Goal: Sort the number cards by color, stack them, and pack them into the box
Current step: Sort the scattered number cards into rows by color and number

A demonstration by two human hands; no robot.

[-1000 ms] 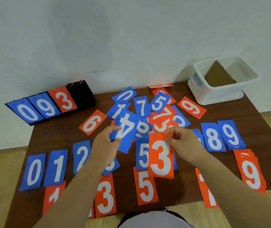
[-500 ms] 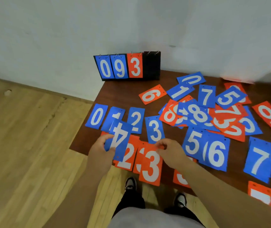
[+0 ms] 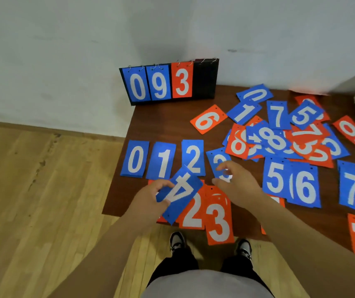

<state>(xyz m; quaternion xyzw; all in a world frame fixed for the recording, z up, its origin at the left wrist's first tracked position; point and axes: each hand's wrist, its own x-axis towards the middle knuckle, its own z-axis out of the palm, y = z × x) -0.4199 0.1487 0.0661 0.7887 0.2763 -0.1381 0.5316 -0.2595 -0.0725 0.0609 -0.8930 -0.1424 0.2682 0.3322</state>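
Bare table [image 3: 163,123] lay open between the upright scoreboard [image 3: 169,82] at the back corner and the row of blue cards [image 3: 161,160]. To the right a heap of overlapping cards [image 3: 280,140] covered the top. The left hand [image 3: 150,198], gripping the blue 4 card [image 3: 181,194], and the right hand [image 3: 234,186] crowded the near edge.

- number cards [image 3: 303,187]: thin, matt, plastic-looking sheet
- bench [image 3: 165,125]: dark, smooth wood, slight sheen
- floor [image 3: 32,190]: pale, scuffed wood planks
- scoreboard [image 3: 204,80] rings: bright metal wire
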